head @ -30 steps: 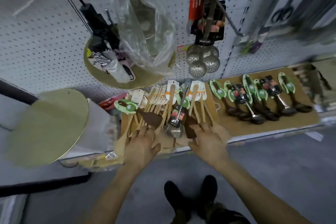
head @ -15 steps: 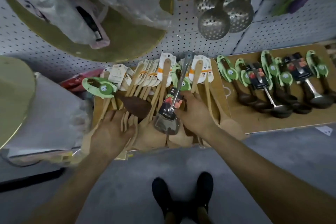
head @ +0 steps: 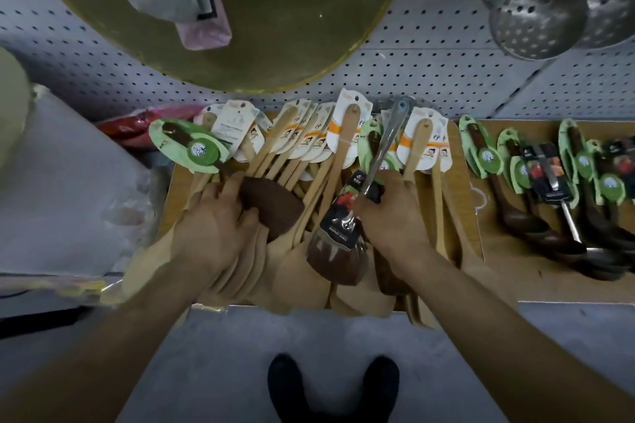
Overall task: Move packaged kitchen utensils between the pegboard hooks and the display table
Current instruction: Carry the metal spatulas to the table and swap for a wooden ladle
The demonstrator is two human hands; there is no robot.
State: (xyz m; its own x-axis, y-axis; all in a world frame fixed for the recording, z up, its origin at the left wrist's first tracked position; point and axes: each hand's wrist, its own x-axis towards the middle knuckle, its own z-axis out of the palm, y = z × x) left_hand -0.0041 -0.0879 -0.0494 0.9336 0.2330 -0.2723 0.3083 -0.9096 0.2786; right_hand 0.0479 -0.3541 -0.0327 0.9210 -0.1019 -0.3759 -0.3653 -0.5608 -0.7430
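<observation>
Both hands have shifted: right hand (head: 390, 216) fingers now grip the packaged steel spatula (head: 338, 237), left hand (head: 218, 221) fingers curl onto the dark wooden spatula (head: 271, 206); lifting from the table (head: 508, 273) seems next.

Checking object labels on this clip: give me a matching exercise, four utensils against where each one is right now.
1 steel spatula
2 dark wooden spatula
3 perforated skimmers
4 dark ladles

A up in front of the pegboard
B gripped by the right hand
C touched by the left hand
D lying on the cardboard tray, far right

Pairs: 1-B, 2-C, 3-A, 4-D
</observation>
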